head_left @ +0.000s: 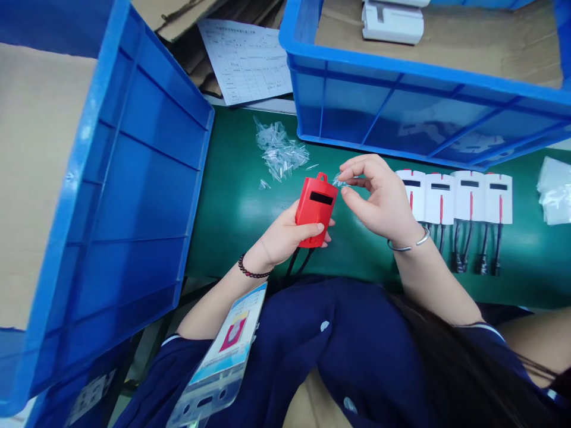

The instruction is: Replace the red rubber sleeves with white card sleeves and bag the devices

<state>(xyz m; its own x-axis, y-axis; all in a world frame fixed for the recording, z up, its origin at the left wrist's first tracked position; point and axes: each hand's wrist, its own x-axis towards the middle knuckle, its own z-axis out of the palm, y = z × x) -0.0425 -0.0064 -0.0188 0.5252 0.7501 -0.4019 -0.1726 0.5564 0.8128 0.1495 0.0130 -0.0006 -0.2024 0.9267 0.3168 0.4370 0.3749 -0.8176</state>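
Observation:
My left hand (285, 235) is wrapped round a red plastic device (316, 208) with a dark window and a hanging loop at its top. Two black cables (300, 261) run out of its lower end towards my body. Just right of the loop, my right hand (377, 193) is curled with small clear plastic pieces (339, 181) at its fingertips; how many cannot be made out. A loose pile of similar clear pieces (281, 148) lies on the green table behind the device.
Several white devices (470, 196) with red strips and black cables lie in a row at right. Clear plastic bags (555, 190) lie beyond them. One blue crate (147, 148) stands at left, another blue crate (414, 113) at the back. A printed sheet (250, 62) lies between them.

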